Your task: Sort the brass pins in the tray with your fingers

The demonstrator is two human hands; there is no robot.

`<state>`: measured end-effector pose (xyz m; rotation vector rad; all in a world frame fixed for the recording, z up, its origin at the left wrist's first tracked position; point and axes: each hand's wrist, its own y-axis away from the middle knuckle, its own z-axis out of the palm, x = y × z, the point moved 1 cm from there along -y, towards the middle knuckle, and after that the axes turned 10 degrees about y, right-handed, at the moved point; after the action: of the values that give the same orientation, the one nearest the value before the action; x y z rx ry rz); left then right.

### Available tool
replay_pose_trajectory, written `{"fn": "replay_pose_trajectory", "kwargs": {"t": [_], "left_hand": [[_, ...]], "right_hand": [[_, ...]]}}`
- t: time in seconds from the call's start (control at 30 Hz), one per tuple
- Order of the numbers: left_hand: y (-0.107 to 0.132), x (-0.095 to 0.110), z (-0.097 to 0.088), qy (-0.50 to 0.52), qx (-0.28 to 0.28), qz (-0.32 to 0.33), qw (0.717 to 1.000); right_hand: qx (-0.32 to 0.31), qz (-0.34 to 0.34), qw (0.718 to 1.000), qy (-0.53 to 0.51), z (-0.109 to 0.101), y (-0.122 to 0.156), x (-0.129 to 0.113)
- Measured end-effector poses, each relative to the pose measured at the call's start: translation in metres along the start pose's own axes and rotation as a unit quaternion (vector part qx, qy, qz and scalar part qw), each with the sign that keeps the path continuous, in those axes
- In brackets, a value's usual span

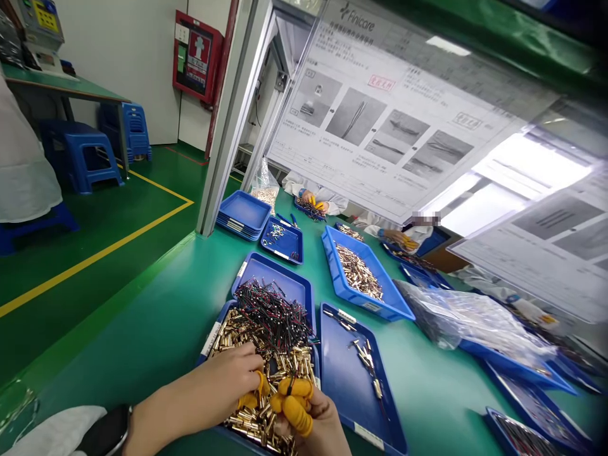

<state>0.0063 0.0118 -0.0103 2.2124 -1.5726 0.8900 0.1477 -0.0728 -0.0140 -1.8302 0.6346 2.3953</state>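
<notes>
Yellow finger cots cover fingertips on both my hands. My left hand [237, 377] is over a blue tray heaped with small brass tubes [240, 329], its fingers curled down among them; whatever they pinch is hidden. Just beside it, my right hand [311, 408] is closed, its covered fingertips pressed together around a thin black wire [291, 384], of which only a short bit shows. A pile of black and red wires [275, 313] lies at the far side of the tubes, partly over another blue tray [251, 266].
To the right, a blue tray [339, 373] carries a few tubes with wires. Farther back are a blue bin [339, 272] of brass parts, stacked trays [244, 209] and a small tray [289, 253]. Plastic bags [470, 310] cover trays at right. Co-workers' hands [316, 202] work across the table.
</notes>
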Motion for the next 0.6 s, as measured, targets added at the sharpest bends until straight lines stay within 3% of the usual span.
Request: {"fn": "replay_pose_trajectory", "kwargs": {"t": [0.3,0.6], "left_hand": [[0.000,0.010,-0.004,-0.048,-0.005,0.003,0.999],[0.002,0.013,-0.011,-0.046,-0.016,0.082,0.995]], "right_hand": [[0.044,-0.036,0.996,0.069,0.004,0.000,-0.001],[0.052,-0.079,0.984,0.150,0.006,0.004,0.000]]}}
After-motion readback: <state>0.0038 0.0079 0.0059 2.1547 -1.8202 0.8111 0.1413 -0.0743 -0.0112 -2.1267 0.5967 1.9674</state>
